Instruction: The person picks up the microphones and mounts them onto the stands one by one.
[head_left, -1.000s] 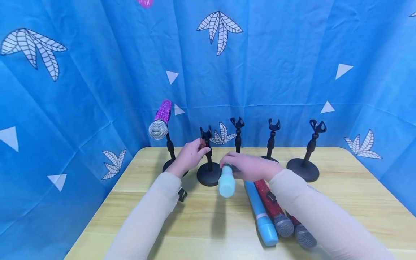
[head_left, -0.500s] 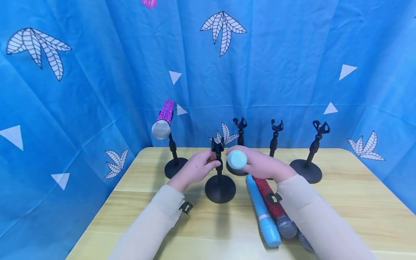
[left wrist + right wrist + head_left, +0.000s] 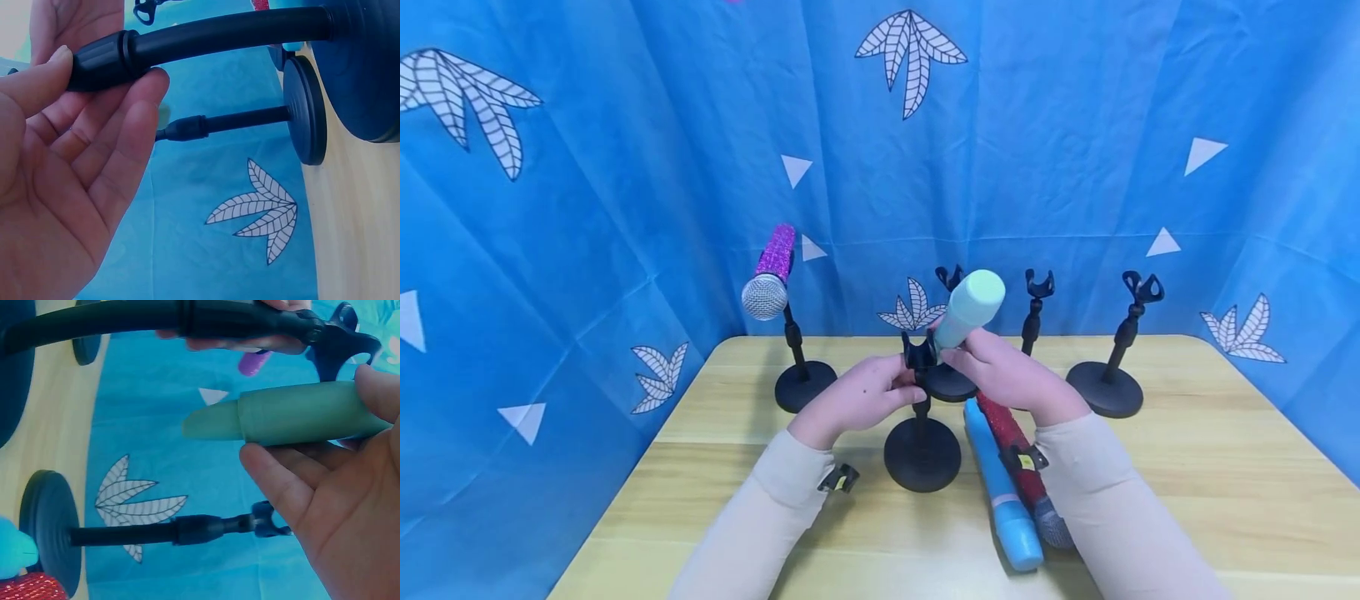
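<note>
My left hand (image 3: 861, 396) holds a black desktop microphone stand (image 3: 922, 457) by its upper collar, thumb on one side and fingers on the other in the left wrist view. The stand's base appears on or just above the wooden table; I cannot tell which. In my right hand (image 3: 1011, 375) is a mint-green microphone (image 3: 970, 308), its rounded end tilted up and to the right. The right wrist view shows the microphone (image 3: 294, 415) between thumb and fingers, close beside the stand's forked clip (image 3: 344, 347). Whether microphone and clip touch is unclear.
A purple glitter microphone (image 3: 777, 254) with a silver head sits on the far-left stand. Behind are a partly hidden stand (image 3: 949, 385) and two more, one mid-right (image 3: 1033, 308), one far right (image 3: 1107, 390). Blue (image 3: 1003, 492) and red (image 3: 1011, 433) microphones lie near my right sleeve.
The left hand has brought the stand forward and to the right. My right hand has swung the mint microphone's rounded end from pointing down to pointing up, beside the clip.
</note>
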Demonstrator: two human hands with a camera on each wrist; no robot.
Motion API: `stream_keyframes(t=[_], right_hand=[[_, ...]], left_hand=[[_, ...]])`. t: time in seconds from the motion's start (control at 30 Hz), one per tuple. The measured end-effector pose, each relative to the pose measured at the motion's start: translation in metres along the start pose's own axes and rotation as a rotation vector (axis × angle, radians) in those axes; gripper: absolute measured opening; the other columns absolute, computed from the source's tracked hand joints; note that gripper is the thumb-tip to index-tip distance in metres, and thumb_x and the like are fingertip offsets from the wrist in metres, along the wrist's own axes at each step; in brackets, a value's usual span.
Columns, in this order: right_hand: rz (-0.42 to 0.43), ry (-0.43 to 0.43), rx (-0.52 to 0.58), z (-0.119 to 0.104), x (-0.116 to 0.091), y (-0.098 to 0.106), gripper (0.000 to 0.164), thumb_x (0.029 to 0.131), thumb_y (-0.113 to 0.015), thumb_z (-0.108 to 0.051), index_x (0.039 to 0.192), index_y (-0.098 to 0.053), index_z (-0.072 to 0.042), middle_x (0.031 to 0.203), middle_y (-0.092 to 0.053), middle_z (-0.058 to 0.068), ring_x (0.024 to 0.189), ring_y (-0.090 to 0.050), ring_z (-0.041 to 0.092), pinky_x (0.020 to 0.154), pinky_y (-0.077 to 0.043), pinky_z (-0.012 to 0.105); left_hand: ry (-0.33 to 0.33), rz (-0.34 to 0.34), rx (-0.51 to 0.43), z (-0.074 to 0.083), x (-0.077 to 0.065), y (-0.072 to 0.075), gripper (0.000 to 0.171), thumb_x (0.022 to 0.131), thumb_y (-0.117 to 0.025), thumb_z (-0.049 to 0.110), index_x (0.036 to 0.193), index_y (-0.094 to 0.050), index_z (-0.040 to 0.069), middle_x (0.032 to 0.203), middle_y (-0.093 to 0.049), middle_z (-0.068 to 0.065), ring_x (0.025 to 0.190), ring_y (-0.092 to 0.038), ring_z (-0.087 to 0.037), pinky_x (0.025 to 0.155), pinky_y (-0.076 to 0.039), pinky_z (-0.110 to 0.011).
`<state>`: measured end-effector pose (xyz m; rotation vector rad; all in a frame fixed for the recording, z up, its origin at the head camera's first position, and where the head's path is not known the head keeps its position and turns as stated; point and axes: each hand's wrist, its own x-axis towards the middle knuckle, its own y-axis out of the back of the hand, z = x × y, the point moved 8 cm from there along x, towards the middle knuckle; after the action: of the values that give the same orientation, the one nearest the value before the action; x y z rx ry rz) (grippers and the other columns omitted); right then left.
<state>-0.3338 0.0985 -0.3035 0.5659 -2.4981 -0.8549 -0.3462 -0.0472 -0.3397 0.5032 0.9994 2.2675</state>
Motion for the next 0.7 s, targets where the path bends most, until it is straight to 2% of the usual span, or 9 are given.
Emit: stream_keyframes(t=[0.17,0.33,0.5,0.7], right_hand=[[0.061,0.042,0.056,-0.012,0.001,0.006,0.037,0.107,-0.05,-0.017,0.143,-0.044,-0.014,0.145,-0.048,0.005,0.137,-0.042,0.026,0.111,-0.034,0.059],[0.134,0.098,0.046,-0.029,0.001,0.013,0.04,0.107,-0.05,-0.015,0.145,-0.042,-0.012,0.145,-0.047,0.006,0.137,-0.043,0.026,0.109,-0.037,0.058],[0.139,0.111,0.057,-0.041,-0.002,0.01,0.047,0.106,-0.052,-0.011,0.151,-0.039,-0.016,0.151,-0.039,0.006,0.139,-0.037,0.026,0.109,-0.036,0.059],[0.149,0.121,0.077,-0.038,-0.005,0.003,0.05,0.106,-0.053,-0.012,0.152,-0.036,-0.021,0.157,-0.033,0.003,0.145,-0.031,0.025,0.112,-0.031,0.06]], left_hand=[[-0.008,-0.003,0.011,0.002,-0.001,0.001,0.013,0.1,-0.066,0.025,0.109,-0.067,0.015,0.094,-0.071,0.011,0.089,-0.065,-0.009,0.09,-0.052,-0.038],[-0.024,0.007,0.011,0.004,0.0,0.003,0.015,0.101,-0.065,0.024,0.113,-0.067,0.016,0.097,-0.072,0.011,0.091,-0.066,-0.007,0.093,-0.051,-0.037],[-0.04,-0.011,0.014,0.007,-0.005,-0.001,0.02,0.1,-0.066,0.022,0.118,-0.067,0.013,0.099,-0.073,0.01,0.093,-0.067,-0.006,0.094,-0.052,-0.038],[-0.06,-0.028,0.019,0.012,-0.009,-0.006,0.021,0.1,-0.066,0.022,0.119,-0.068,0.013,0.099,-0.073,0.01,0.093,-0.067,-0.005,0.092,-0.052,-0.037]])
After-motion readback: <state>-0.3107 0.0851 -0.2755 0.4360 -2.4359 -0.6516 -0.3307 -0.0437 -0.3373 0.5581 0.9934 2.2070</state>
